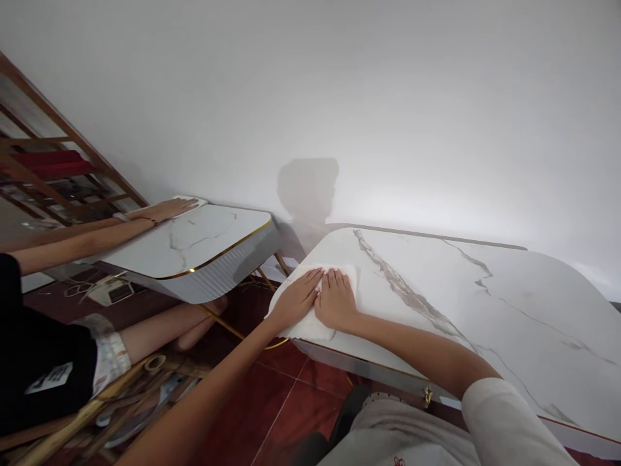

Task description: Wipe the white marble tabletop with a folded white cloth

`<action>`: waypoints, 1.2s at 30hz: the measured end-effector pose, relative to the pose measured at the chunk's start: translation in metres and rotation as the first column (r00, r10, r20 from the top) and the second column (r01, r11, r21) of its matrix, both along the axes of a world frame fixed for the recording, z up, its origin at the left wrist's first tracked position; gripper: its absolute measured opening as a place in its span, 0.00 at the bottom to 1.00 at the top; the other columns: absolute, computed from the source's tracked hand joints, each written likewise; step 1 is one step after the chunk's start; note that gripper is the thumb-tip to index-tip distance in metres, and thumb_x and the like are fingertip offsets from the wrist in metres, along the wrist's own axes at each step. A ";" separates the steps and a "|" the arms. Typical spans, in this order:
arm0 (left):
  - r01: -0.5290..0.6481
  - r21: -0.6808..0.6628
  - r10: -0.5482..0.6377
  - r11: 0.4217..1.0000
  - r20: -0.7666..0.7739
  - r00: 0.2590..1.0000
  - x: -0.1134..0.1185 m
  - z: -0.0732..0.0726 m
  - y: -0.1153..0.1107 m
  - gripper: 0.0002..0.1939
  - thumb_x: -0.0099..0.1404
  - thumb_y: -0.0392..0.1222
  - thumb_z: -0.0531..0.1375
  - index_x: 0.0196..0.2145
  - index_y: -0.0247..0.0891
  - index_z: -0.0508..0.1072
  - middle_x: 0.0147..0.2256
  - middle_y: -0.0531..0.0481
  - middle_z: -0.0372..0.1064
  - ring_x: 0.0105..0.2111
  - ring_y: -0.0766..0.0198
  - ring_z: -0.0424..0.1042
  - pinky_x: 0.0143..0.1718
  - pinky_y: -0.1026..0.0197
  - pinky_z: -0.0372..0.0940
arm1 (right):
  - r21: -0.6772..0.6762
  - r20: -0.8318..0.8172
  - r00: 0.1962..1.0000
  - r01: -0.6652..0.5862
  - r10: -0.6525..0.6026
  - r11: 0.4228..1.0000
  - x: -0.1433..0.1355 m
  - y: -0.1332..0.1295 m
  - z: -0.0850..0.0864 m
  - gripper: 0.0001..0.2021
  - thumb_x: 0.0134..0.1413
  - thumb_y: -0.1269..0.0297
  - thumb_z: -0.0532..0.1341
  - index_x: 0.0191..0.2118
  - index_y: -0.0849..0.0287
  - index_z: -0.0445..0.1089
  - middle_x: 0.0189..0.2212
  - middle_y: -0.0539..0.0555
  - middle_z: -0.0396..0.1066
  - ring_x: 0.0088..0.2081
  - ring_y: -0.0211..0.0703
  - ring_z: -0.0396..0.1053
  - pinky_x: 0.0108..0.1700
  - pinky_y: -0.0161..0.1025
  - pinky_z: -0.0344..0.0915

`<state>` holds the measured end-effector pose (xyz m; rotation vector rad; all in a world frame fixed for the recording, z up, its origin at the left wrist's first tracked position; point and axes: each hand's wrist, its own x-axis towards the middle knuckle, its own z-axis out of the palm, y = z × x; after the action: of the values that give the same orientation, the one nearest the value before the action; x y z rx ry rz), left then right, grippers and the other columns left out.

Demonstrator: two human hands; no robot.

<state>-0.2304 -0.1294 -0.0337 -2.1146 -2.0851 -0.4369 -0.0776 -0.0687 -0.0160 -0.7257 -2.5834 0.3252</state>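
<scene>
1. The left hand (299, 299) and right hand (336, 299) lie flat side by side, touching, fingers stretched forward and close together; palms and most of the thumbs are hidden.
2. Beneath both is a white cloth (315, 329), spread at the left end of a marble-patterned table (417, 278); its middle is covered, and its longer run seems to go from near left to far right.
3. The table's long axis runs left to right, its right end cut off.
4. Leftward, a co-worker's hands (172, 208) rest on another cloth (201, 202), mostly covered.
5. The co-worker's black garment (33, 349) bears a pale patch (50, 378), its lettering unreadable.
</scene>
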 end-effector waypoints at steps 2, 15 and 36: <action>-0.007 -0.002 0.007 1.000 0.001 1.000 0.013 0.000 0.008 0.27 0.67 0.43 0.40 0.61 0.32 0.55 0.62 0.43 0.51 0.62 0.57 0.50 0.63 0.50 0.48 | -0.005 0.008 1.000 0.005 -0.005 1.000 0.011 0.006 0.000 0.27 0.60 0.65 0.45 0.62 0.78 0.52 0.62 0.67 0.51 0.64 0.55 0.46 0.63 0.49 0.41; 0.029 -0.041 -0.026 0.999 0.069 0.997 0.027 0.010 0.114 0.27 0.66 0.42 0.42 0.61 0.30 0.56 0.62 0.44 0.51 0.63 0.60 0.48 0.64 0.55 0.45 | 0.032 0.049 0.993 0.110 -0.112 0.993 0.019 0.098 -0.001 0.27 0.61 0.65 0.45 0.62 0.75 0.52 0.62 0.67 0.52 0.63 0.53 0.48 0.63 0.49 0.44; 0.091 0.082 -0.090 0.992 -0.011 0.996 -0.048 -0.004 0.250 0.24 0.67 0.39 0.42 0.59 0.33 0.59 0.60 0.44 0.57 0.61 0.61 0.54 0.63 0.54 0.48 | 0.008 0.043 0.990 0.134 -0.134 0.991 -0.052 0.231 -0.008 0.26 0.61 0.64 0.45 0.62 0.70 0.53 0.63 0.62 0.52 0.63 0.49 0.48 0.63 0.43 0.41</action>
<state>-0.2786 0.1204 -0.0374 -2.1656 -1.9378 -0.5160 -0.1299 0.1619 -0.0240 -0.9091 -2.5586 0.2634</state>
